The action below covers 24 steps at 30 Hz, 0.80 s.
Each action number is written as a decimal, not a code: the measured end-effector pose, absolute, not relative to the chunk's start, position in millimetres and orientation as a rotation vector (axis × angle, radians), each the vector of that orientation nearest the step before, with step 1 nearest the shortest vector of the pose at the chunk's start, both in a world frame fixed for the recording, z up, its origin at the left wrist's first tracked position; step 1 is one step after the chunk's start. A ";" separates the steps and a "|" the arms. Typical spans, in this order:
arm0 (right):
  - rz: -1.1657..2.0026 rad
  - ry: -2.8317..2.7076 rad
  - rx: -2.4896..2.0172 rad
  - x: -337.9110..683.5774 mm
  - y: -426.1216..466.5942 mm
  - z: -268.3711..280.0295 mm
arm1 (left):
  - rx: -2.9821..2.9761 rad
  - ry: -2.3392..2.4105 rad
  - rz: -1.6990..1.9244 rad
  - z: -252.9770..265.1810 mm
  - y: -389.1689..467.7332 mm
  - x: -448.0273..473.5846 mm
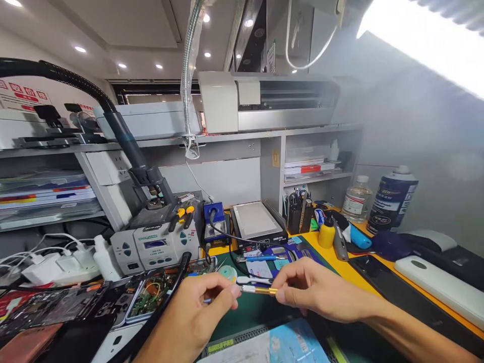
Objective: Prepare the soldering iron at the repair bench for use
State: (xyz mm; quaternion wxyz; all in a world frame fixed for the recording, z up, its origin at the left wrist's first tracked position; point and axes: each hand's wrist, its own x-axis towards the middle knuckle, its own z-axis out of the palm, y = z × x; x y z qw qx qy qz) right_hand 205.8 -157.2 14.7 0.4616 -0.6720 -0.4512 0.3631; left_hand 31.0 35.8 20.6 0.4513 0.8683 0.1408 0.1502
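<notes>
My left hand [196, 307] and my right hand [310, 287] meet over the green mat [257, 310] at the bench's front. Between their fingertips they pinch a slim tool [259, 290] with a silver tip and a gold collar; the left fingers hold the silver end, the right fingers the gold end. A white-handled tool [254, 280] lies just behind it on the mat. A tray of opened phone parts [151, 295] sits to the left of my left hand.
A grey rework station [155, 247] with a black hose, a blue soldering station [215, 227] and a hot plate [255, 222] stand behind. Bottles [391, 199], a yellow dispenser [327, 233] and phones [378, 272] lie right. Shelves hold papers and machines.
</notes>
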 end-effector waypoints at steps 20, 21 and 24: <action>0.946 -0.630 -1.045 198.0 -156.8 20.2 | 1.822 0.454 0.235 11.7 20.2 30.1; 0.957 -0.614 -1.040 195.2 -154.2 17.0 | 1.836 0.453 0.267 12.7 16.1 30.6; 0.996 -0.603 -1.078 185.9 -146.1 4.0 | 1.863 0.438 0.377 14.2 1.7 32.2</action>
